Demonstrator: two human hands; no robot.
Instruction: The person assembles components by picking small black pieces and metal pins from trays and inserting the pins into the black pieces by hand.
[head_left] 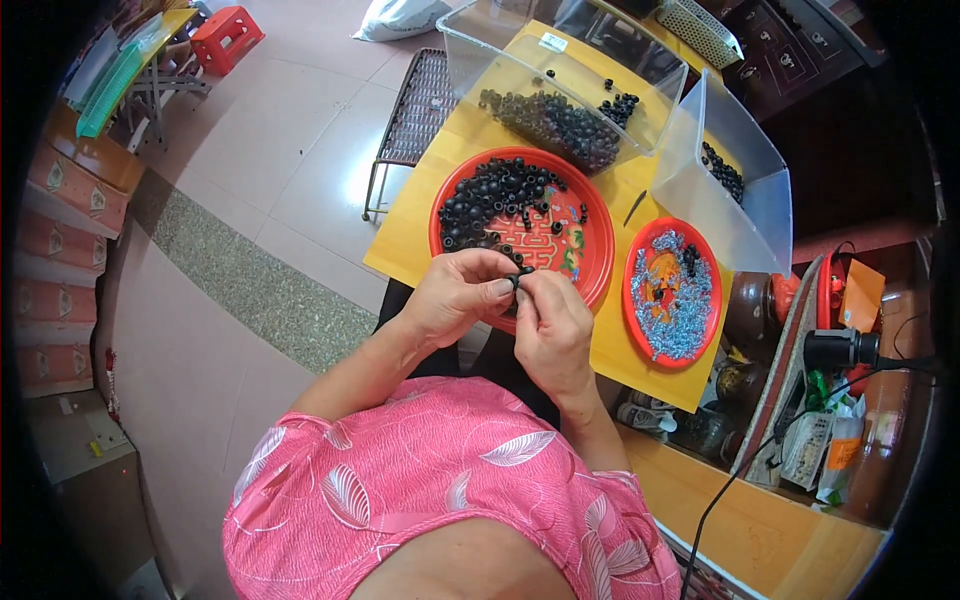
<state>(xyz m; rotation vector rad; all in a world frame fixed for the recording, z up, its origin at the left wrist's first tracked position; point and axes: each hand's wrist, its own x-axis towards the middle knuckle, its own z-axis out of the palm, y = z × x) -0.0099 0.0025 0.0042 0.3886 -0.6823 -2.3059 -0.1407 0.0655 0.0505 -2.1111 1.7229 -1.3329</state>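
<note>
Both my hands meet over the near rim of a round red tray (604, 240). Between the thumb and fingers of my left hand (455, 297) is a small black round piece (514, 281). My right hand (556, 330) pinches at the same piece from the other side; its fingertips partly cover it. The tray holds many black round pieces (480, 205), some ring-like with a hole, heaped on its left side. To the right, a smaller oval red tray (716, 300) carries many small shiny pale-blue or clear pieces (685, 325) and a few black ones.
A yellow board (640, 365) lies under the trays. Behind them stands a clear plastic bin (650, 115) of dark pieces, with another bin (770, 220) at the right. A dark pen-like stick (634, 207) lies between. A woven-seat stool (420, 105) is left; a black cable (730, 480) runs lower right.
</note>
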